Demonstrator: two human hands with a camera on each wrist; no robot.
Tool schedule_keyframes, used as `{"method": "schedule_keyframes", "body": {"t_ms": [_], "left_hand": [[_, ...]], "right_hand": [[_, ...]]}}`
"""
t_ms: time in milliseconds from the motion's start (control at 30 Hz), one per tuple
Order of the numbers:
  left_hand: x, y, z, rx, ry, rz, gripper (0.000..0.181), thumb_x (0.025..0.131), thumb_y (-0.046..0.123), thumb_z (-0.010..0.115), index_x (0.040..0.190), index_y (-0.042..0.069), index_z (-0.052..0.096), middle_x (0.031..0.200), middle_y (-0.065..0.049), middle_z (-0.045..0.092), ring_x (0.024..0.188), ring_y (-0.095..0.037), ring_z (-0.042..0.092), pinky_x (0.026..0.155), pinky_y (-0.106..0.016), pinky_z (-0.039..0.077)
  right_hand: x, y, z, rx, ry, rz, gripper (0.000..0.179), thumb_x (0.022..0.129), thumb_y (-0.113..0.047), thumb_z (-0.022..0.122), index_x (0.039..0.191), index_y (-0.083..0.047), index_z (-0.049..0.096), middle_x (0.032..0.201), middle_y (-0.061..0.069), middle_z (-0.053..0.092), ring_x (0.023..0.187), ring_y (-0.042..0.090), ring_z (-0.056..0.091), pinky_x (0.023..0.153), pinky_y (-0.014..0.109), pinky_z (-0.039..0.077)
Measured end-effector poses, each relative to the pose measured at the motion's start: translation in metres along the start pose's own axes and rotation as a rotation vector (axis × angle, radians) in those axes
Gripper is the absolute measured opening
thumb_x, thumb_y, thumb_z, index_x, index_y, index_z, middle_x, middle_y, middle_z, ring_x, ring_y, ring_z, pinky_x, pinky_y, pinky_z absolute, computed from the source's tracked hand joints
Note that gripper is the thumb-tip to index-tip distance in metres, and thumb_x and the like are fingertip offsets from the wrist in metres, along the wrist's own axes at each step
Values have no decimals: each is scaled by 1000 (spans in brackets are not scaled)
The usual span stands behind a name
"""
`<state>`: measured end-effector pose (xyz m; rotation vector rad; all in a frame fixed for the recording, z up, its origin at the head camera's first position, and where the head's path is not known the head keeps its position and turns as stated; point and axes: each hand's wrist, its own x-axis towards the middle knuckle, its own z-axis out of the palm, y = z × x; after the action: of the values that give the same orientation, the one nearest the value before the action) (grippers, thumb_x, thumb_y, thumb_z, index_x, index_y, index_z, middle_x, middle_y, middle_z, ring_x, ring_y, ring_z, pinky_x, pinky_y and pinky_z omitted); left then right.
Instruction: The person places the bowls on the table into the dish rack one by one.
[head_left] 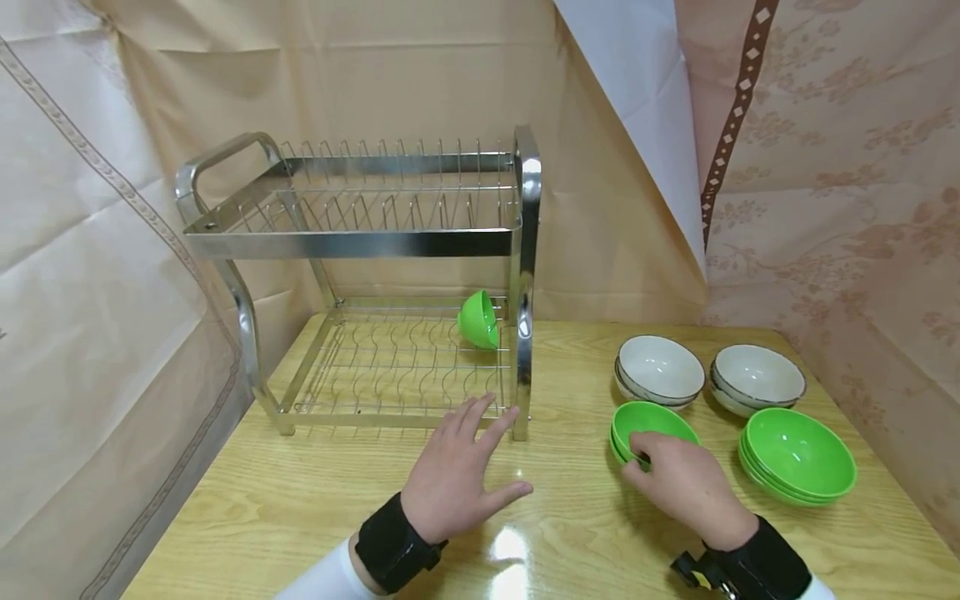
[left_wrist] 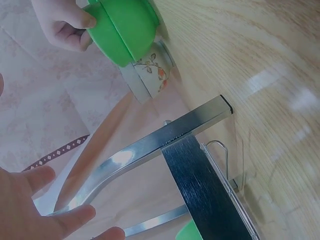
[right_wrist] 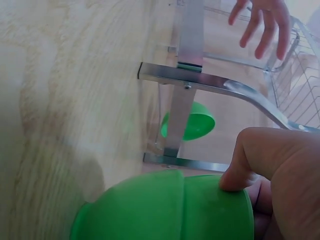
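My right hand (head_left: 684,483) pinches the near rim of the upper green bowl (head_left: 651,419) in the left green stack, thumb outside and fingers inside. In the right wrist view this bowl (right_wrist: 215,207) sits nested over a lower green bowl (right_wrist: 135,207). My left hand (head_left: 453,479) hovers over the table before the dish rack (head_left: 352,244), fingers spread and holding nothing. One green bowl (head_left: 477,320) stands tilted on its side at the right end of the rack's lower tier.
Behind the green bowls stand two stacks of white bowls, a left one (head_left: 660,368) and a right one (head_left: 759,377). Another green stack (head_left: 801,454) sits right of my right hand. The rack's upper tier has upright wire dividers. Patterned cloth (head_left: 847,208) hangs behind the table.
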<state>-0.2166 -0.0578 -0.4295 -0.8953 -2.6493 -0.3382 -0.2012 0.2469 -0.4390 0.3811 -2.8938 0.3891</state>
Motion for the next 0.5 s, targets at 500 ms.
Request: {"method": "schedule_keyframes", "body": {"t_ms": [500], "left_hand": [[-1,0,-13,-485,-15,-208,66,97,60,39,150,20,33,150,-8,34,124,-24,43,88,-47,52]], "right_hand": [[-8,-14,-36,-46,271,-160,12,74,-11,65,70,-21,60,66,-8,55,55,10,42,40,25,33]]}}
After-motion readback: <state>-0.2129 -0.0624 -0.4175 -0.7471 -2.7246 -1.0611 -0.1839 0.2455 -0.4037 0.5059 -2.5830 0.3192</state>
